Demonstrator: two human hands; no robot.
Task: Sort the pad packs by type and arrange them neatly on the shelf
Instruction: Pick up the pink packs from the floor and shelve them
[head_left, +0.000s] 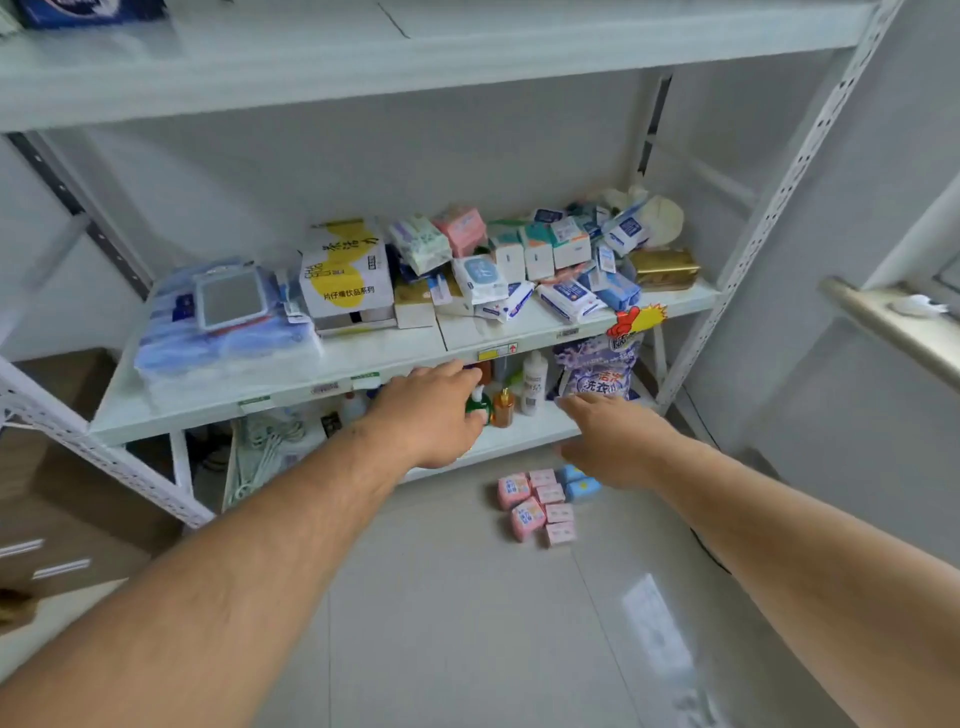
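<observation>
Pad packs (540, 265) lie in a loose, unsorted heap on the right half of the middle shelf (363, 358): white, teal, blue and one pink pack, tilted and overlapping, none in rows. Second group: pink packs (535, 506) on the floor (467, 623) just before the rack, laid close together, with two blue packs (579, 483) touching their right side.

Left hand (428, 410) is reached forward below the front edge of the middle shelf, back of hand up, fingers extended and holding nothing; fingertips close to a green pump bottle (479, 404) on the lower shelf (contact cannot be told). Right hand (608, 441) is stretched out above the floor packs, palm down, fingers spread loosely, empty.

Also on the middle shelf: white-and-yellow box (345, 270) left of the heap, gold box (666, 267) at far right, bundled tissue packs (223, 343) at left with a small mirror (231, 299) lying on top. Lower shelf: amber bottle (504, 408), white bottle (533, 382), purple detergent bag (597, 364).
</observation>
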